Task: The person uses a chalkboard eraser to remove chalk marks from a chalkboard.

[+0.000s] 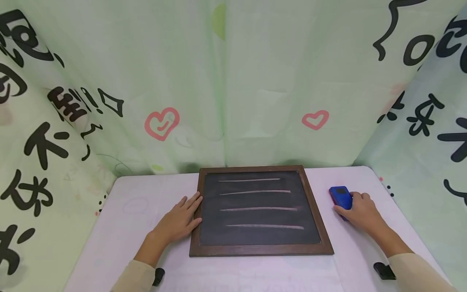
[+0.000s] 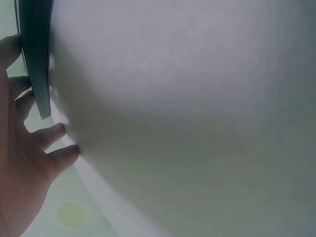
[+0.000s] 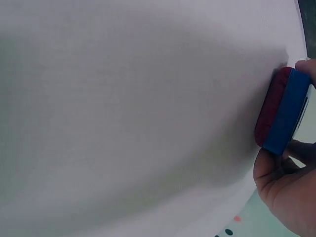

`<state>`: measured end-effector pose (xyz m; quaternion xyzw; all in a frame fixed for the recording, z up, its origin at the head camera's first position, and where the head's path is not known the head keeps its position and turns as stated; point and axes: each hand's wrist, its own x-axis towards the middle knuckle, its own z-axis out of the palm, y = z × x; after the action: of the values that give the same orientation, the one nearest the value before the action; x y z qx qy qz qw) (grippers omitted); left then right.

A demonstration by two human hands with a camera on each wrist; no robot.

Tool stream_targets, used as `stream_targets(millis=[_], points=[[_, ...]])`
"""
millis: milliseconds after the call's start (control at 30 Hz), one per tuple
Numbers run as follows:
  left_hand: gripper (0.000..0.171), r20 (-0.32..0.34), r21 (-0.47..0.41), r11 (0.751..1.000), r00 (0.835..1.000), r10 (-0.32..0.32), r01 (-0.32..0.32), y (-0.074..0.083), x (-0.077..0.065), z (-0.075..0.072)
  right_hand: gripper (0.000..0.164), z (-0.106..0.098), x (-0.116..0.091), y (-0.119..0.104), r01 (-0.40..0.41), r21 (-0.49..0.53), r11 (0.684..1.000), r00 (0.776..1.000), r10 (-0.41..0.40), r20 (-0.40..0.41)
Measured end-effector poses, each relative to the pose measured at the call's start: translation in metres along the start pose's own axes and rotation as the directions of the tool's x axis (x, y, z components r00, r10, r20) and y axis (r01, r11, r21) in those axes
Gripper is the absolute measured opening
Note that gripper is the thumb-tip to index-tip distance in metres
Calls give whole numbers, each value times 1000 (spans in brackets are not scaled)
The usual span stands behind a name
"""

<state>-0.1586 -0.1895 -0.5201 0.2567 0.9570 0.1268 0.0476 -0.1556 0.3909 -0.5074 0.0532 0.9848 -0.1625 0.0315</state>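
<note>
A small blackboard (image 1: pixel 255 237) in a brown wooden frame lies on the white table, with several pale chalk lines drawn across its dark surface. Against the frame's left side rests my left hand (image 1: pixel 178 221), its fingers fairly straight and touching the edge. The left wrist view shows that hand (image 2: pixel 27 158) beside the dark frame edge (image 2: pixel 37 54). To the right of the board, my right hand (image 1: pixel 363 213) pinches a blue eraser (image 1: pixel 341 196) between thumb and fingers. In the right wrist view the eraser (image 3: pixel 286 113) has a dark red pad, at or just above the tabletop.
The white-covered table (image 1: pixel 233 275) has rounded far corners. A pale green curtain (image 1: pixel 262 81) with black writing and red hearts hangs behind it and along both sides. The board's far edge lies close to the back curtain.
</note>
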Motion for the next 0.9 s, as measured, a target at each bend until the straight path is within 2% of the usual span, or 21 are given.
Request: stream_targets(millis=[167, 400, 900], points=[[67, 4, -15, 1000, 1000, -12, 12, 2, -1, 0, 85, 3, 1, 0, -10, 17, 1000, 1000, 11, -28], [67, 0, -11, 1000, 1000, -9, 9, 2, -2, 0, 85, 0, -1, -2, -41, 16, 999, 999, 41, 2], [67, 1, -13, 1000, 1000, -20, 20, 3, -1, -2, 85, -12, -3, -8, -5, -5, 1000, 1000, 5, -7]])
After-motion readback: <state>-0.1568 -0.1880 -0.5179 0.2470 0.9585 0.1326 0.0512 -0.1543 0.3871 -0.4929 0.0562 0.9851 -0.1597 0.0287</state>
